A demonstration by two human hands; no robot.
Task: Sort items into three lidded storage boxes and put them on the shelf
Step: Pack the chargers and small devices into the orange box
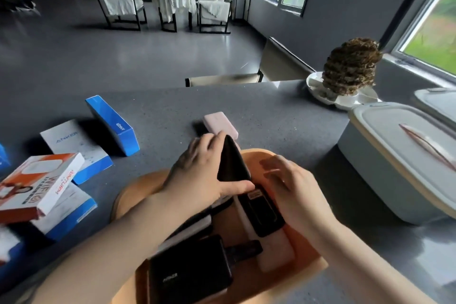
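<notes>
- Fingers (209,142) of the left hand (197,175) curl over a flat black rectangular device (233,161), the thumb pressed along its lower edge, holding it tilted on edge above the open orange storage box (130,195); the right hand (293,190) hovers just beside it over the same box, its fingers spread and relaxed but blurred, grasping nothing.
- Inside that box, nearest the camera, lies a black Anker block (190,276), then a slim black device (262,212) resting on a pale pink slab (276,252).
- Left on the grey speckled bench (259,106), an orange-and-white carton (42,185) leans on white-and-blue Anker cartons (74,148); a blue Anker carton (111,124) stands on edge beyond them.
- Right, a grey lidded storage box with a cream rim (394,165) sits closed, a second lid (436,103) showing behind it.
- Just past the hands, a pink rounded power bank (219,122) lies flat on the bench.
- Farther right, a brown layered lump (350,66) stands on a white dish (318,86).
</notes>
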